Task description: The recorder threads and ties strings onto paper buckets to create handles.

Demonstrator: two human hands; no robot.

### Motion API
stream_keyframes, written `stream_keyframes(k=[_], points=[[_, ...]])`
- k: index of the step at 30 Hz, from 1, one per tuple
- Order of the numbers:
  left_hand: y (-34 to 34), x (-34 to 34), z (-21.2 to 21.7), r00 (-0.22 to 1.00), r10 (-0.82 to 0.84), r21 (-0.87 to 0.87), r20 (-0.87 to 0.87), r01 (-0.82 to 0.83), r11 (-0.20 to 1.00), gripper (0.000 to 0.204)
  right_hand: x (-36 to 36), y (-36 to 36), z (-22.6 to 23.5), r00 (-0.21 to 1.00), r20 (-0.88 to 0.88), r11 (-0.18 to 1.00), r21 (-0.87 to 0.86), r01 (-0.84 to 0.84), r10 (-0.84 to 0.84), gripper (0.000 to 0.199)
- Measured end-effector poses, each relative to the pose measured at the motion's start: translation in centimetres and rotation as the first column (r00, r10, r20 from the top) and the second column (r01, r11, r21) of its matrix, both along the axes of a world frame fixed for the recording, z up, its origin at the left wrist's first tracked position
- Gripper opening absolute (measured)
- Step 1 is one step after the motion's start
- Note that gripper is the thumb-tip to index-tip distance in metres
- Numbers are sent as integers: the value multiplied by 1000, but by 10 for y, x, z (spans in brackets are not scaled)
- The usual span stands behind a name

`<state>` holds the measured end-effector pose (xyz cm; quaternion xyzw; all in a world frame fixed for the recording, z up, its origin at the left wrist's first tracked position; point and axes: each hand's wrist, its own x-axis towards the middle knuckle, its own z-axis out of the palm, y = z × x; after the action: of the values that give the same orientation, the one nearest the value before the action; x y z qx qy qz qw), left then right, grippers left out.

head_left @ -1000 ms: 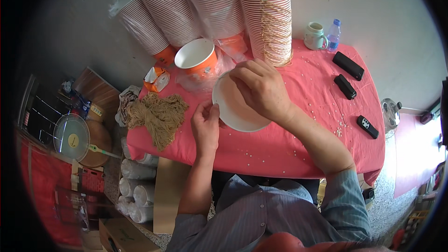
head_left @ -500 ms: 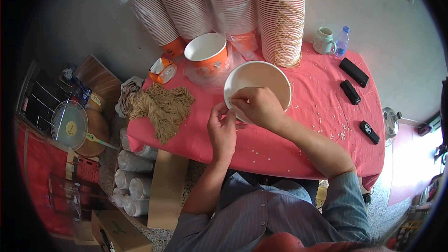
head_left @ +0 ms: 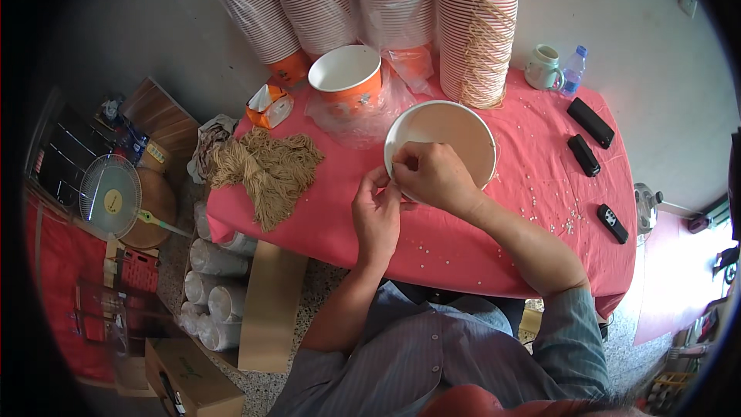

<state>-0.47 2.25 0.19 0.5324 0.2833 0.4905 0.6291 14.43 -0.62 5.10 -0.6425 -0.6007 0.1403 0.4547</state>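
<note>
A large round paper tub point(head_left: 468, 137) with a white rim stands on the table in front of me, its pale inside facing up. My left hand point(head_left: 377, 224) is at the near left of its rim, with thumb and fingers closed on the edge. Just above it, my right hand point(head_left: 437, 176) reaches over the rim in a pinch. Whatever lies between its fingertips is too small to make out. Behind the tub rises a tall stack of orange-and-white paper tubs point(head_left: 475, 50), tan cords criss-crossing its side. A bundle of tan cord point(head_left: 266, 174) lies to the left.
Another orange tub point(head_left: 353, 99) sits on plastic film, with wrapped tub stacks point(head_left: 312, 4) behind. A tissue pack point(head_left: 268, 106) lies at left. Small pale beads point(head_left: 570, 225) are scattered on the red tablecloth point(head_left: 340, 220). At right are a mug point(head_left: 543, 69), a bottle point(head_left: 574, 71) and black objects point(head_left: 590, 123).
The tub and both hands appear slightly farther right in view, as the whole view has shifted a little. Both hands stay at the near left rim, the right still pinching.
</note>
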Motion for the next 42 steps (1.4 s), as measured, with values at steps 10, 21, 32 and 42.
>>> stream_keyframes(k=[10, 21, 32, 42], points=[[11, -5, -11, 999, 23, -32, 23, -22, 999, 28, 24, -25, 55, 873, -93, 827, -286, -484, 479, 16], [19, 0, 48, 993, -114, -143, 42, 119, 983, 43, 40, -33, 67, 950, -206, 963, -83, -256, 235, 14], [42, -10, 56, 973, 20, 257, -228, 41, 965, 24, 44, -31, 66, 967, -196, 987, 12, -162, 161, 16], [35, -14, 89, 920, -235, 298, -314, 330, 896, 24, 45, -34, 68, 981, -65, 983, 51, -179, 182, 18]])
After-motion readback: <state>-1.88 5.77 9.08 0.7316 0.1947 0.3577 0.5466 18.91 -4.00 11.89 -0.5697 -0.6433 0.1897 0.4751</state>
